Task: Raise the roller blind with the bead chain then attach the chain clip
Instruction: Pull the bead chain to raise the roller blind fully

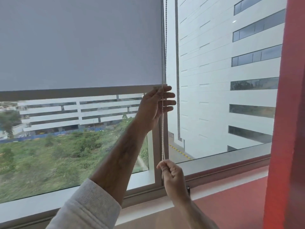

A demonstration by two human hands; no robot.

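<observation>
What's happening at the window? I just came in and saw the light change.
A person is working the roller blind by its bead chain. The left hand reaches up to the chain beside the blind's bottom bar, fingers loose, while the right hand grips it lower, near the sill. The blind covers roughly the upper part of the glass. No chain clip is visible.

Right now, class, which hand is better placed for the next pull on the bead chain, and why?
Probably the left hand: it is high on the chain, beside the blind's bottom bar, with room to pull down. The right hand is already low, near the sill.
</observation>
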